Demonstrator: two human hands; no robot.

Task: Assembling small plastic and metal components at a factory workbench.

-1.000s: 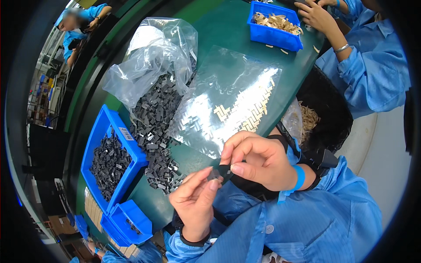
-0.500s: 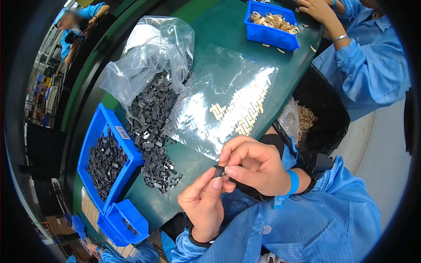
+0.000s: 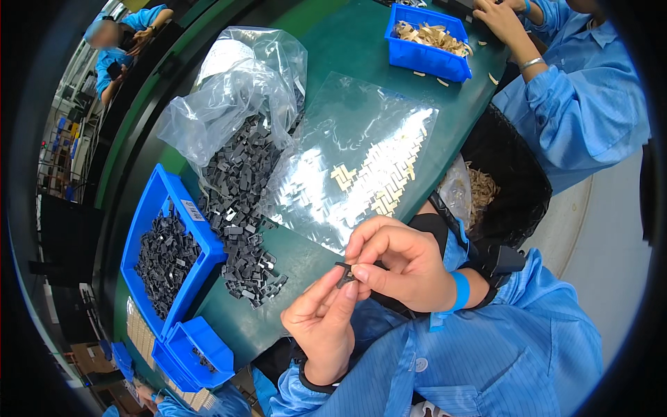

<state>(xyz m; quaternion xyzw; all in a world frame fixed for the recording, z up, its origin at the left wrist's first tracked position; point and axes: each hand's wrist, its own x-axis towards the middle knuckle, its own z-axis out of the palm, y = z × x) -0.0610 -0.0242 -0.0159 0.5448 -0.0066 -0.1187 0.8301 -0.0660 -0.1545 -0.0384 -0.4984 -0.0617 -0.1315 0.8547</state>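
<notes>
A small black plastic part (image 3: 344, 275) is held up between both hands, over the table's near edge. My left hand (image 3: 322, 321) pinches it from below with thumb and fingertips. From the right, my right hand (image 3: 403, 267) has thumb and index finger pressed together at the part's edge; a tiny pale bit shows there, too small to name. Just beyond the hands lies a clear plastic sheet (image 3: 326, 132) bearing rows of small pale adhesive pieces (image 3: 392, 182). Left of the sheet, a heap of black plastic parts (image 3: 240, 201) spills from a clear plastic bag (image 3: 253, 76).
A blue bin (image 3: 208, 267) of black parts stands at left, with a smaller blue bin (image 3: 226, 361) below it. Another blue bin (image 3: 427, 62) holds tan strips. A co-worker's arm (image 3: 511, 28) reaches in at top right, above a black-lined waste bin (image 3: 517, 181).
The black part has turned in my fingertips and now shows a narrower, angled side. Both hands stay in nearly the same place. A dark object has come into view by the co-worker's hands.
</notes>
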